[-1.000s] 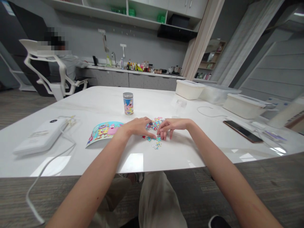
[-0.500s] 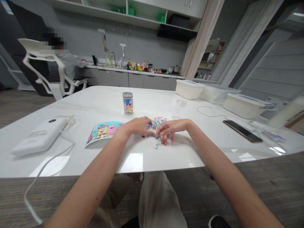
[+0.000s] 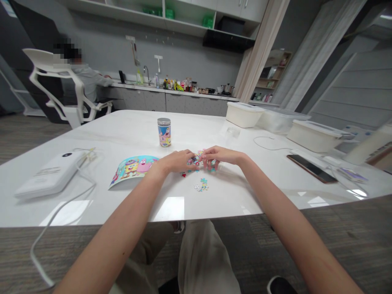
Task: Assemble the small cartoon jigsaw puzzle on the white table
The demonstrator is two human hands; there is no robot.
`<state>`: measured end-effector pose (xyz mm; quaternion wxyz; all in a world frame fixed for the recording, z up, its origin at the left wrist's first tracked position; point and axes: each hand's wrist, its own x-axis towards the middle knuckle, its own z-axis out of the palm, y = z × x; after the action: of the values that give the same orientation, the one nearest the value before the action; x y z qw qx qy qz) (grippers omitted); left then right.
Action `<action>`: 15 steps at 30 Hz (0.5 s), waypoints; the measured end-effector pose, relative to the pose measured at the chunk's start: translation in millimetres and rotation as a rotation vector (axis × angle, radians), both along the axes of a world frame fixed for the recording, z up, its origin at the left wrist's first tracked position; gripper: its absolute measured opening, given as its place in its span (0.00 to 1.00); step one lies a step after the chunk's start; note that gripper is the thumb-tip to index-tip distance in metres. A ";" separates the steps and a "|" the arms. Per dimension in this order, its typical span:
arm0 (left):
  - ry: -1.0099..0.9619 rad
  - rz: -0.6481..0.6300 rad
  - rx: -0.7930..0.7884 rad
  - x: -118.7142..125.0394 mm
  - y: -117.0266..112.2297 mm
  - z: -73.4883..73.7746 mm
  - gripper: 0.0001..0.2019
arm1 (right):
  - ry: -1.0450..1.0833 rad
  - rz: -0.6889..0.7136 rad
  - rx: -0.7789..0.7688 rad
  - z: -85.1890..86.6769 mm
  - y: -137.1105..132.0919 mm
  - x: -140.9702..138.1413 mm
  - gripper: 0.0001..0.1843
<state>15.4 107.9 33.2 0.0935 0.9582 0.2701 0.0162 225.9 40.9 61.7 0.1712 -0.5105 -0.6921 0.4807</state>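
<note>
A small heap of colourful jigsaw pieces (image 3: 197,160) lies on the white table (image 3: 128,130). My left hand (image 3: 176,161) and my right hand (image 3: 219,157) meet over the heap, fingers curled and pinching pieces between them. A few loose pieces (image 3: 201,185) lie nearer to me, apart from both hands. A cartoon picture sheet (image 3: 131,167) lies left of my left hand. Behind the heap stands a lidded cartoon jar (image 3: 164,132).
A white device (image 3: 50,174) with a trailing cable (image 3: 58,214) sits at the left. A dark phone (image 3: 310,168) and white lidded bins (image 3: 315,134) stand at the right. A person sits in a white chair (image 3: 58,87) at the far left, by a kitchen counter.
Both hands have lifted slightly and drawn back over the heap, closing together on pieces. The few loose pieces nearer to me now lie uncovered.
</note>
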 end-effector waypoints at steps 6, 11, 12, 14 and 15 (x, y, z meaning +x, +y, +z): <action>-0.060 -0.101 0.038 1.9 6.3 -4.0 0.17 | -0.294 -0.322 0.469 -20.4 23.9 9.2 0.13; -0.080 -0.134 0.076 2.0 5.6 -4.2 0.19 | -0.518 -0.286 0.630 -36.9 32.7 15.9 0.18; -0.083 -0.123 0.085 2.1 5.1 -4.3 0.21 | -0.534 -0.245 0.582 -37.7 31.9 15.5 0.19; -0.100 -0.097 0.094 2.6 4.1 -4.7 0.25 | -0.547 -0.144 0.518 -37.3 29.5 13.7 0.21; -0.105 -0.087 0.092 2.9 3.9 -4.9 0.26 | -0.547 -0.104 0.509 -36.7 28.5 12.7 0.21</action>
<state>18.3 111.8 28.3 0.0641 0.9701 0.2218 0.0745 238.6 69.5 25.0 0.1256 -0.5955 -0.7828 0.1299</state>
